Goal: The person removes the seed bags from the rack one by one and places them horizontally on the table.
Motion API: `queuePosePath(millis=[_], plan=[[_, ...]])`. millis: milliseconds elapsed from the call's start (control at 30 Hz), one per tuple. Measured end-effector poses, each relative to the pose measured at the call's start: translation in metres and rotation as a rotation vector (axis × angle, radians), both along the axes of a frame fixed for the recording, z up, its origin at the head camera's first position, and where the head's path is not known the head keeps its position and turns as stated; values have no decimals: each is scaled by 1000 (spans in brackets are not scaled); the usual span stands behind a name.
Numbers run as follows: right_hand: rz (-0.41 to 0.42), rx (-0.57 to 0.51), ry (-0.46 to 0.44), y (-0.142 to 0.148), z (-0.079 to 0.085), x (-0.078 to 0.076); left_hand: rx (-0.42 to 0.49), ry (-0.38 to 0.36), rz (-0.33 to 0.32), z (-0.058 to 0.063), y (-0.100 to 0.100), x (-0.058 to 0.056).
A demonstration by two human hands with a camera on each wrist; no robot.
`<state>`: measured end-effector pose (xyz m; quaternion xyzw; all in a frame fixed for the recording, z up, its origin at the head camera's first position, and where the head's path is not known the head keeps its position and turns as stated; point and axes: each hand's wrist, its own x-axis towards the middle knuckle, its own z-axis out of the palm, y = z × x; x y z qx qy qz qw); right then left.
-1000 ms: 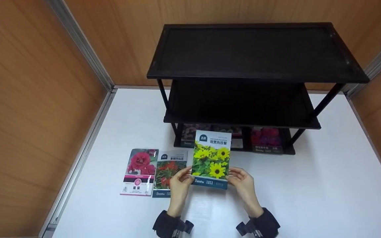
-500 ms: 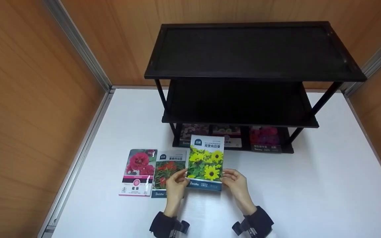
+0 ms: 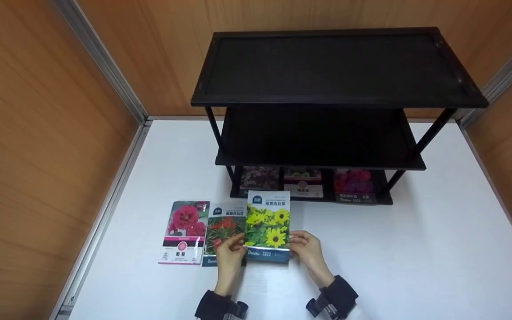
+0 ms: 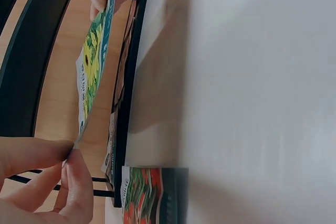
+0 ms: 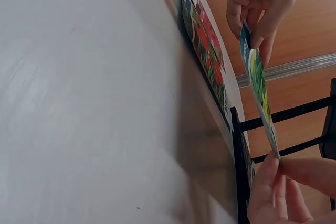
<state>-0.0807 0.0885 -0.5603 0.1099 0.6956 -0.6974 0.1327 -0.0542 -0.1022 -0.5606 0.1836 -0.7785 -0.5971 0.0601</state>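
A seed packet with yellow sunflowers [image 3: 267, 224] is held upright-ish above the white table, in front of the black rack. Its left edge is pinched between thumb and fingers of my left hand [image 3: 230, 260]. My right hand [image 3: 309, 255] pinches the opposite edge. Both wrist views show the packet [image 4: 93, 66] slightly bowed and raised off the table, with shadows below. Beneath and beside my left hand lies a seed packet with red flowers [image 3: 222, 224], partly covered by that hand. Left of it lies a pink-flower seed packet [image 3: 185, 231].
Behind the hands stands a black three-tier rack [image 3: 336, 66]. On its bottom tier lie a pale-flower packet [image 3: 259, 178], a pink-banded packet [image 3: 303, 184] and a magenta-flower packet [image 3: 354, 184]. Wooden panels [image 3: 29, 178] enclose the white table [image 3: 416, 258].
Both hands have moved the sunflower packet left and slightly down in the head view, toward the red-flower packet. The bottom-tier packets now show more. The head view has shifted slightly.
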Motion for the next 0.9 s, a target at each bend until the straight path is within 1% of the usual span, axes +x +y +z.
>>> queuePosePath(millis=[100,267,433,733,900], plan=[[19,4,-6,-2,-3,0,-24,-5,-11,-1,-2,1],[44,20,-25,-5,-7,0,-51,-32,-10,-2,-5,5],[67,36,-38,-6,-11,2,-79,-28,-23,-5,-6,7],[110,31,-22,-7,-17,4,-120,-44,-38,-13,-9,9],[130,40,-12,-8,-17,5,-175,-67,-36,-16,-9,9]])
